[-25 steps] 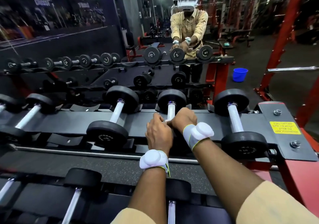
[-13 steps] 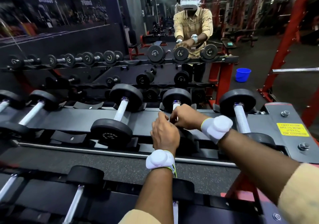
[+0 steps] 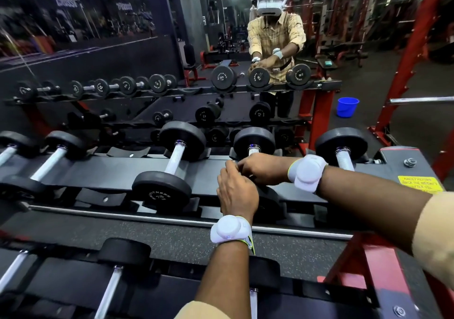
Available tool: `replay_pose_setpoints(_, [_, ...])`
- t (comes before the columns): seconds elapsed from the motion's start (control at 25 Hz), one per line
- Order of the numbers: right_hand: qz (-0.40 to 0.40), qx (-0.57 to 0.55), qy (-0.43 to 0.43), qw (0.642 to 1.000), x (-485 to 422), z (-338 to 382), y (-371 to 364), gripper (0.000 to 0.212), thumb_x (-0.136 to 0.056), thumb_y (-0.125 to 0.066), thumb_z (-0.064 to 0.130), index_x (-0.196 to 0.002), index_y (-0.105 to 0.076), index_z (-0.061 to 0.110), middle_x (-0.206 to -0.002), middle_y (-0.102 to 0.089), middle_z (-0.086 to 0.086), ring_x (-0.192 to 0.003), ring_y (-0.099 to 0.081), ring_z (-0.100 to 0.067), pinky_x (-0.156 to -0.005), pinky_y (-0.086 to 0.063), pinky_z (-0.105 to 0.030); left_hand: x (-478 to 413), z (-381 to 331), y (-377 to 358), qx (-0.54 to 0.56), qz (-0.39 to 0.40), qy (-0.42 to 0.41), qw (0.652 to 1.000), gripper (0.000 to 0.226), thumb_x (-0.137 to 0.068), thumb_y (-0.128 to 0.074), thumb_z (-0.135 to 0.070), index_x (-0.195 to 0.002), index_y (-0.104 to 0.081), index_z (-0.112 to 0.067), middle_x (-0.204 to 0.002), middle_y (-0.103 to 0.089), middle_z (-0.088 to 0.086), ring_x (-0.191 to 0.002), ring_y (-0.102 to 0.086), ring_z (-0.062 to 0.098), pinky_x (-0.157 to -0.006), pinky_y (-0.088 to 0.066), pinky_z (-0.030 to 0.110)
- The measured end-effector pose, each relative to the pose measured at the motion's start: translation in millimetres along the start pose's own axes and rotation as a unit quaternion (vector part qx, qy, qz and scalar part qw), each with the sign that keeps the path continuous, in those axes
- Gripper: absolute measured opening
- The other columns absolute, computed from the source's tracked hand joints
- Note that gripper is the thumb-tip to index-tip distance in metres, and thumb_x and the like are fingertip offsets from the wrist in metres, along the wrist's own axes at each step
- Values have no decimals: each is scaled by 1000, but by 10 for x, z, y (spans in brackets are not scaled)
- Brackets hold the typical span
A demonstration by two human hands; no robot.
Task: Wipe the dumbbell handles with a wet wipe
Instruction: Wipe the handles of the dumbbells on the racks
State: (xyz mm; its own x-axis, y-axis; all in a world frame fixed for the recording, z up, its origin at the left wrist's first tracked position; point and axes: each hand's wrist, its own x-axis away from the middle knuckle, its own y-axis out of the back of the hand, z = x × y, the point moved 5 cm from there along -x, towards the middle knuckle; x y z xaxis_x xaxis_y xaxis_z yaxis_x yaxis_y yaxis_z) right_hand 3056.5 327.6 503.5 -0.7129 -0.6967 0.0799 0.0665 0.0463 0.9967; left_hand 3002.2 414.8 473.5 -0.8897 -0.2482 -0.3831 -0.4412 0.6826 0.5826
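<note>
The dumbbell [image 3: 254, 141] being worked on lies across the top tier of the rack [image 3: 98, 171], second from that tier's right end, with its axis running from the near edge to the far edge. Its far head is a thick, matte black round disc. A short stretch of the bright, knurled metal handle [image 3: 254, 150] shows just below that disc, and both hands cover the rest. The near head is mostly hidden behind the left hand.

The right hand [image 3: 264, 168] reaches in from the right and lies across the handle, fingers curled over it in a grip. The left hand [image 3: 237, 193] comes up from the near edge, back towards the camera, its fingers bent and meeting the right hand's fingertips. I cannot tell what, if anything, it pinches, since the space between the fingers is hidden.

Each wrist carries a smooth, rounded white plastic device on a strap.

The left neighbour dumbbell [image 3: 175, 156] sits just beside it on the same tier, with a pale cylindrical bar between two black discs. The right neighbour dumbbell [image 3: 344, 157] stands near the rack's right end, its bar finely cross-hatched. A yellow label [image 3: 420, 183] is stuck on the flat dark plate at the right corner. Red painted steel frames the rack's end.

Beyond the far edge a mirror [image 3: 122, 48] reflects more dumbbells and a person in a checked shirt. A blue bucket [image 3: 347, 107] stands on the floor.
</note>
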Motion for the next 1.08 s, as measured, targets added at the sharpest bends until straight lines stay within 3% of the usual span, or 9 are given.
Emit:
replay_pose_setpoints(0.16, [-10,-12,-17,1000,66,-100,82,19,-88,-61,14,-100,-76,15,-93,-58,-4,-87,-56,-20,-72,-37,-25,28,-13,13,12,-4,3,1000,31,-82,-41,-2,-111,-44,-14,-109,-57,13,-105,-48,35,-82,-40,46])
replay_pose_setpoints(0.28, [34,19,6,999,29,-36,-11,15,-89,-55,19,-92,-70,18,-94,-67,-4,-87,-60,-25,-69,-37,-27,-1,-3,19,31,-12,14,999,47,-80,-41,1,-126,-39,-10,-117,-55,17,-109,-48,35,-87,-40,45])
replay_pose_setpoints(0.4, [-86,20,-112,990,58,-267,124,23,-84,-56,27,-99,-72,32,-95,-71,4,-90,-64,-24,-71,-51,-34,18,-5,20,27,-13,9,1000,52,-81,-42,0,-131,-35,-9,-120,-54,18,-109,-47,35,-89,-40,45])
replay_pose_setpoints(0.56, [-43,32,-33,998,34,-144,-50,18,-80,-56,22,-91,-71,25,-84,-70,1,-80,-62,-21,-66,-48,-34,0,-13,29,13,-15,17,1000,51,-82,-42,-2,-132,-36,-12,-122,-54,15,-113,-48,35,-87,-42,49])
replay_pose_setpoints(0.68, [-98,-4,-121,988,36,-273,-9,23,-81,-57,21,-97,-72,29,-94,-72,1,-90,-65,-24,-72,-49,-34,48,-5,14,-9,-5,29,1000,46,-85,-42,-7,-130,-38,-14,-123,-55,11,-117,-47,33,-86,-42,51])
replay_pose_setpoints(0.8, [-1,59,-20,998,-78,-110,-59,18,-83,-55,18,-91,-71,20,-87,-71,-2,-83,-62,-25,-66,-40,-31,38,0,14,-10,8,55,998,42,-85,-40,-8,-126,-39,-15,-123,-56,9,-118,-46,32,-87,-42,52])
replay_pose_setpoints(0.96, [-50,20,-58,997,-78,-251,23,18,-80,-59,19,-90,-73,24,-85,-73,2,-81,-64,-23,-67,-45,-31,58,20,-5,-17,16,52,998,36,-86,-39,-9,-120,-39,-18,-121,-57,8,-115,-47,32,-85,-44,51])
replay_pose_setpoints(1.08, [51,16,13,998,-74,-86,-61,12,-84,-57,17,-83,-69,16,-79,-70,-4,-72,-56,-25,-65,-40,-30,37,14,-1,-7,13,53,999,35,-84,-39,-7,-117,-39,-19,-119,-58,8,-114,-48,32,-84,-44,51])
